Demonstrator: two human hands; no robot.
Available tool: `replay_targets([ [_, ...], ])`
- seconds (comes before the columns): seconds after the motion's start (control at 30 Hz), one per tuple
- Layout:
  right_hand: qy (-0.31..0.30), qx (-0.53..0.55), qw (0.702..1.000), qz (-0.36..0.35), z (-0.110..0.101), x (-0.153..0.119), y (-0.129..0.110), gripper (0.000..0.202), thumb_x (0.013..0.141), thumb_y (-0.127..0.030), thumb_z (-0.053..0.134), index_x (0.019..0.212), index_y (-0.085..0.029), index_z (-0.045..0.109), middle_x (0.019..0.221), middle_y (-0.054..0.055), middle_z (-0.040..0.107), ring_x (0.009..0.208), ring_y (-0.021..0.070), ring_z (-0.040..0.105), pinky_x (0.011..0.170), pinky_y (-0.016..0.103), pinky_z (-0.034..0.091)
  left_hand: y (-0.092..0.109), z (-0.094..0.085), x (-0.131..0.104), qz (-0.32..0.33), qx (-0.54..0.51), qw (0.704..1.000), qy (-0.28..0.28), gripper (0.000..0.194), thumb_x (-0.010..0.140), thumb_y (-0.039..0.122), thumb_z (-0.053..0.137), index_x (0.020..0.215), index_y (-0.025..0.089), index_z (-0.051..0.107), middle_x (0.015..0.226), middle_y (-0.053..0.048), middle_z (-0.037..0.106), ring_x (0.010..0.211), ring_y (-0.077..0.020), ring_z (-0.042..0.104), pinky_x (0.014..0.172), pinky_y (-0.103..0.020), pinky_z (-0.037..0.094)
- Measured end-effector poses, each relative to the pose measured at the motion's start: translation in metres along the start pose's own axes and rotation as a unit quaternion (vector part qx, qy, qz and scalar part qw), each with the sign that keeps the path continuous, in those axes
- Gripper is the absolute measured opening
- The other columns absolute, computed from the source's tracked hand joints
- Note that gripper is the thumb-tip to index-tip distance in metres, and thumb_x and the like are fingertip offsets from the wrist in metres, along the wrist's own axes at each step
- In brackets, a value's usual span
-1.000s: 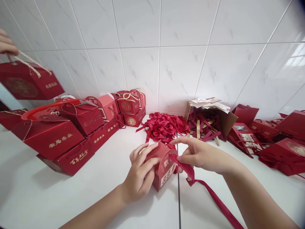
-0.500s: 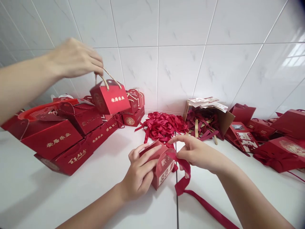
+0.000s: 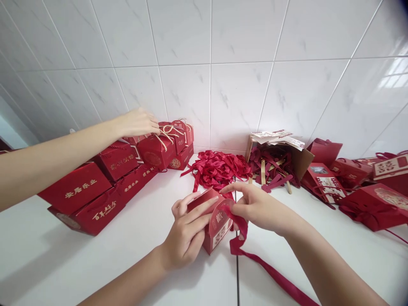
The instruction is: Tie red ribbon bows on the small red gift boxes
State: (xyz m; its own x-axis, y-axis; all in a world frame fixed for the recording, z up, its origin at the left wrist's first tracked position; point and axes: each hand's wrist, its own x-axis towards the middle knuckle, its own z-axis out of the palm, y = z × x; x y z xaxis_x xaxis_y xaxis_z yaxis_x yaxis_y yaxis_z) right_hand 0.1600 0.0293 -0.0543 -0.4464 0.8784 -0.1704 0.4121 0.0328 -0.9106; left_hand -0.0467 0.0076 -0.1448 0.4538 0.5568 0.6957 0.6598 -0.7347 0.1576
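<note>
A small red gift box with a rounded, printed end flap stands on the white tabletop. My left hand is wrapped over its left side, thumb low and fingers across the top. With my right hand I pinch a dark red ribbon against the box's end flap. The ribbon's long tail trails over the table to the lower right. Part of the box lies hidden behind my fingers.
At left a co-worker's hand is at a rope-handled red box among stacked red boxes. Behind sits a red ribbon heap. A cardboard box of straps and more red boxes stand at right.
The co-worker's hand has moved right and down, bringing the rope-handled box onto the stack. My right hand has shifted slightly left, closer to the flap; my left hand stays on the box.
</note>
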Motion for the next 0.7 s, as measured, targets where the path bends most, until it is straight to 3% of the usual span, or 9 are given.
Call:
replay_targets([
  [0.4,-0.021,0.023,0.999,-0.013,0.004,-0.0002,0.0006,0.035,0.079,-0.019,0.052,0.114,-0.019,0.05,0.053,-0.006,0.049,0.046,0.0075,0.037,0.043,0.019,0.028,0.0031,-0.0017,0.0015,0.001,0.015,1.0,-0.012,0.06,0.079,0.006,0.038,0.134,0.028,0.045,0.131,-0.001,0.057,0.129,-0.0296,0.034,0.095,-0.044,0.025],
  [0.57,-0.036,-0.023,0.999,-0.033,0.0012,0.0002,0.0059,0.028,0.083,-0.026,0.052,0.111,-0.021,0.053,0.053,-0.007,0.043,0.045,0.0067,0.033,0.041,0.019,0.026,0.0025,-0.0025,0.0021,0.004,0.016,1.0,-0.01,0.063,0.078,0.005,0.038,0.138,0.025,0.038,0.137,-0.004,0.051,0.129,-0.0297,0.033,0.097,-0.045,0.026],
  [0.7,-0.021,-0.081,0.995,-0.059,-0.0004,-0.0012,0.0058,0.027,0.085,-0.035,0.053,0.107,-0.021,0.058,0.058,-0.004,0.049,0.05,0.0082,0.042,0.047,0.02,0.035,0.0023,-0.0011,0.0012,0.002,0.024,1.0,-0.001,0.066,0.079,0.004,0.039,0.141,0.025,0.032,0.14,-0.005,0.047,0.129,-0.0292,0.034,0.098,-0.045,0.027],
])
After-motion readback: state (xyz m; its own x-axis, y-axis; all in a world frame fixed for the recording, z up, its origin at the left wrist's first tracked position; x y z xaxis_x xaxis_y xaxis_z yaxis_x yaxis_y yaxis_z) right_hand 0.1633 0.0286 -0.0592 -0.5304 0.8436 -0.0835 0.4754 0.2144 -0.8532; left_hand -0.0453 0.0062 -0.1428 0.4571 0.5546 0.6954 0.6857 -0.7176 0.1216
